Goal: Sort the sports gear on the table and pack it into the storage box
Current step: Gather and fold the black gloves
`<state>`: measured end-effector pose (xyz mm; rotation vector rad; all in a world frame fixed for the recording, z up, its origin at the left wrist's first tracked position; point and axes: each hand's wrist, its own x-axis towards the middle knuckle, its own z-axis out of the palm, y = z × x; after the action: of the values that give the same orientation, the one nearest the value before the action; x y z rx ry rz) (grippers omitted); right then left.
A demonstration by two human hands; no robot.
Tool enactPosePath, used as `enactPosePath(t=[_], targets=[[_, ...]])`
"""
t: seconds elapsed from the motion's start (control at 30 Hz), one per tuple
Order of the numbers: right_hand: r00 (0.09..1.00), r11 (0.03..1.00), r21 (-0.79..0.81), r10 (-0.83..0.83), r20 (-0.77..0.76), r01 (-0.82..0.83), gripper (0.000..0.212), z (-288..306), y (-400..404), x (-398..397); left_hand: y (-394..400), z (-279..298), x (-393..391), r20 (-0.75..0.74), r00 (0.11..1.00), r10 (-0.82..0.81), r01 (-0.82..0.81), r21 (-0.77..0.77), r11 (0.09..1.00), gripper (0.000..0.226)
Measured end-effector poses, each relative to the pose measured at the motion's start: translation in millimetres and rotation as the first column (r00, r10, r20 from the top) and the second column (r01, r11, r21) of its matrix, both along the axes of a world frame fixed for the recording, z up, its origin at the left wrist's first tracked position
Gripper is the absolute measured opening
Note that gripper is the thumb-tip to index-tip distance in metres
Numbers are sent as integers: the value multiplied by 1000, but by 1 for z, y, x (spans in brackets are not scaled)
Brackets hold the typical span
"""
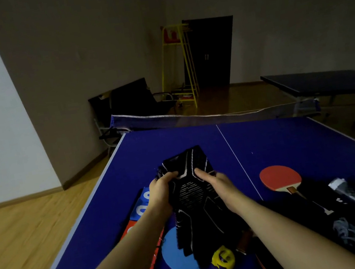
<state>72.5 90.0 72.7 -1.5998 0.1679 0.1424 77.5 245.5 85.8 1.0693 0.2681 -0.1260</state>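
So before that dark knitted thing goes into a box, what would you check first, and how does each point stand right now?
1. Both hands grip the piece: ok. The left hand and right hand each pinch the black knitted gear.
2. It is lifted off the table: ok at the top; whether its lower end touches the blue disc I cannot tell.
3. It is folded neatly: not ok, it hangs long and loose.
4. The storage box is in reach: cannot tell, no box shows.
5. Nothing will snag: cannot tell, the yellow item sits right at the hanging end.
6. Other gear is left to sort: ok, the red paddle lies apart.
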Motion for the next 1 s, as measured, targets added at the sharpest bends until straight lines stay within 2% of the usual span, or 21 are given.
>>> enactPosePath(t=[0.07, 0.13, 0.23, 0.3, 0.37, 0.47, 0.57, 0.73, 0.8, 0.87, 0.93, 1.0], targets=[[996, 999, 6, 41, 73, -42, 38, -1, -3, -2, 0, 2, 0, -16, 1000, -3, 3, -14, 1000, 13], [989, 997, -79, 11, 144, 0, 32, -6, -3, 0, -1, -4, 2, -69, 997, 36, -36, -3, 999, 21], [978, 970, -195, -108, 180, 143, 38, -19, 2, -1, -5, -24, -2, -153, 988, 32, -33, -6, 999, 32], [965, 951, -217, -178, 193, 219, 38, -30, 3, -4, -11, -41, -12, -157, 978, -136, 126, -72, 989, 43], [951, 927, -247, -237, 200, 283, 40, -40, -1, -8, -20, -57, -22, -139, 960, -244, 236, -71, 969, 43], [946, 851, -421, -242, 214, 313, 54, -54, -12, -12, -36, -74, -24, -70, 988, -139, 144, 74, 987, 37], [967, 790, -559, -183, 176, 251, 53, -70, -27, -14, -48, -84, -23, 15, 993, -119, 111, 272, 956, 25], [993, 784, -612, -50, 110, 107, 29, -84, -49, 3, -51, -105, -8, -29, 997, -74, 80, 327, 942, 27], [997, 732, -678, -15, 78, 64, 23, -92, -62, 11, -54, -122, 2, -69, 996, -53, 75, 373, 925, 29], [1000, 633, -774, 13, 10, 0, 18, -103, -79, 19, -59, -140, 11, -112, 993, -29, 78, 464, 882, 27], [999, 560, -827, 17, -49, -50, 24, -114, -96, 25, -61, -154, 14, -140, 990, 14, 66, 549, 833, 27], [994, 545, -832, 33, -100, -102, 35, -129, -112, 33, -65, -167, 19, -163, 985, 49, 64, 620, 782, 29]])
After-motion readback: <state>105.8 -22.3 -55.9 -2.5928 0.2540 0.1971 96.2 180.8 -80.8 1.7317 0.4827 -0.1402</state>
